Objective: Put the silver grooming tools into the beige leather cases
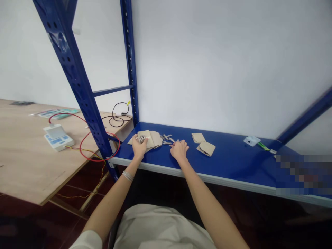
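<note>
Hands down on the blue steel shelf [233, 166] right now!
Left hand [139, 147] clamped on shiny silver metal rings [141, 139] over a flat beige pouch [155, 138]; right hand [179, 150] open, empty, just beside small silver metal pieces [166, 140]; two more beige pouches [206, 149] lie farther along.

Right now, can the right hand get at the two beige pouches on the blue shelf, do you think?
Probably yes. The right hand rests at the shelf's front, close to the beige pouches, and nothing seems to stand between them on the blue shelf. The left hand is on the far side, so it does not block the way.
</note>
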Demonstrator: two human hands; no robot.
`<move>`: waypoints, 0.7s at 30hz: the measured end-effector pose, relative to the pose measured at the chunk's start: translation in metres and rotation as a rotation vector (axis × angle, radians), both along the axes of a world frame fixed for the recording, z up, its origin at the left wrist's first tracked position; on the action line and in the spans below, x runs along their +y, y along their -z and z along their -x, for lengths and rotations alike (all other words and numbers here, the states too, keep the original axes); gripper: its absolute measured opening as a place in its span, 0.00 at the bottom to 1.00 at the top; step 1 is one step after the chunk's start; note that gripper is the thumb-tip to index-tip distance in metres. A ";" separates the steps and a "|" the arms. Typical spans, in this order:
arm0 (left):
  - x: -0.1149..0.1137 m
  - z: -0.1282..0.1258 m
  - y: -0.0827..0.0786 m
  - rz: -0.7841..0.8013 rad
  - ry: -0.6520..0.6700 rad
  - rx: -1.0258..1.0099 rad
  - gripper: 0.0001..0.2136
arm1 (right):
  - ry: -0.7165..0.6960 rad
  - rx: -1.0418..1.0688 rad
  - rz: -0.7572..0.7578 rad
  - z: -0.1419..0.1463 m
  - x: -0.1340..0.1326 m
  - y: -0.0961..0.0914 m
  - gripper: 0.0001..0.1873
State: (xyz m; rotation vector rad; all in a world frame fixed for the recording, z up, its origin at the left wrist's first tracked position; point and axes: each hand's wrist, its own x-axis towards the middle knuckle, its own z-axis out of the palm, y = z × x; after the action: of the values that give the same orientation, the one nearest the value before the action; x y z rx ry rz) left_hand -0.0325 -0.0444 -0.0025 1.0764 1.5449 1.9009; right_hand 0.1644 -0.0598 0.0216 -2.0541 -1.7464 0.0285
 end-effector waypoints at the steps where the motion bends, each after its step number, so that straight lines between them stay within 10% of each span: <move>1: -0.001 0.000 -0.001 0.000 0.002 -0.004 0.25 | -0.012 -0.033 -0.021 -0.001 -0.001 -0.001 0.16; 21: 0.002 -0.001 0.003 -0.028 0.023 -0.005 0.24 | -0.451 -0.616 0.072 -0.003 0.009 -0.025 0.17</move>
State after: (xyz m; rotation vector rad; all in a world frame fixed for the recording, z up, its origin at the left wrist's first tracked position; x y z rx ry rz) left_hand -0.0315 -0.0429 -0.0057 1.0961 1.5011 1.9142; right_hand 0.1670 -0.0506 0.0463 -1.7775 -2.5831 -0.4532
